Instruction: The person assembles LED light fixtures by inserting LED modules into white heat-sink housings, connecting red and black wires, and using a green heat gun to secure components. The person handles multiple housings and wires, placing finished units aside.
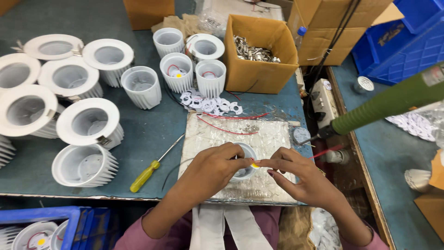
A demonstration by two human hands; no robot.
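Two hands meet over the foil-covered board (273, 139): your left hand (210, 169) wraps around a small white housing (246, 159), your right hand (300, 178) pinches a yellow chip (255, 165) at its rim. A yellow-handled screwdriver (145, 176) lies just left.

Left hand (210, 169) hides most of the white housing (245, 162). Blue crate (51, 227) is cut by the bottom edge.
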